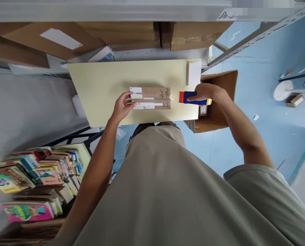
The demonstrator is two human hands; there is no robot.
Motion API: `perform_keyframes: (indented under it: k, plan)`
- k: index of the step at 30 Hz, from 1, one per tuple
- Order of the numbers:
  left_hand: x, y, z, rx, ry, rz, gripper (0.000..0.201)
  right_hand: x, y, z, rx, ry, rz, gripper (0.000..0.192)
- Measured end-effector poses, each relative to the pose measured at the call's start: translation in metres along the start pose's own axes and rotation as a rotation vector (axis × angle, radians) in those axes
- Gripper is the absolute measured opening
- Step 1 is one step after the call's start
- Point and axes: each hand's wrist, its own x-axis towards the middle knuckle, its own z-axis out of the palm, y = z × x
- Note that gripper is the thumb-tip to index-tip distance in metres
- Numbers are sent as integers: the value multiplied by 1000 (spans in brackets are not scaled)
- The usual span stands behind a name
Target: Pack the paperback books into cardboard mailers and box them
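Note:
A small flat cardboard box (pixel 155 95) lies on the pale yellow tabletop (pixel 103 78), with white labels and black handwriting on it. My left hand (pixel 122 105) grips the box's left end, thumb on the near side and fingers on the far side. To the right, my right hand (pixel 205 93) is closed around a blue box-shaped item (pixel 189 97) with a red end and a yellow end, held over the table's right edge. A small gap separates this item from the cardboard box. Its underside is hidden.
A white box (pixel 194 73) lies at the table's far right corner. Beyond the right edge stands an open carton (pixel 219 119) with things inside. Large cartons (pixel 132 34) fill the shelf ahead, under a grey beam (pixel 103 10). Rows of books (pixel 45 171) stand at lower left.

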Motion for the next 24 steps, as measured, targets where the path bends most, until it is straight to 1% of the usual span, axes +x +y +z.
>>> perform_keyframes:
  k: [1, 2, 6, 10, 13, 17, 20, 22, 24]
  plan:
    - [-1, 0, 0, 6, 11, -4, 57, 4, -2, 4, -25, -29, 16, 70]
    - [-2, -1, 1, 11, 23, -8, 58, 7, -5, 7, -47, -30, 18, 71]
    - [-9, 2, 5, 37, 66, -16, 55, 21, -20, 25, -76, 74, -20, 74]
    - [-12, 3, 15, 37, 150, 12, 46, 23, -38, 39, -82, 122, -30, 64]
    - [-9, -3, 23, 70, 214, 60, 45, 18, -51, 47, -67, 144, -18, 55]
    - [-4, -15, 28, 138, 239, 108, 51, 16, -67, 63, -34, 238, 41, 44]
    - [-2, -22, 29, 121, 259, 92, 63, 23, -75, 79, 39, 349, 70, 39]
    - [-1, -26, 29, 103, 265, 78, 73, 30, -75, 91, 130, 408, 110, 41]
    - [-2, -27, 29, 106, 254, 85, 73, 34, -70, 102, 244, 457, 183, 47]
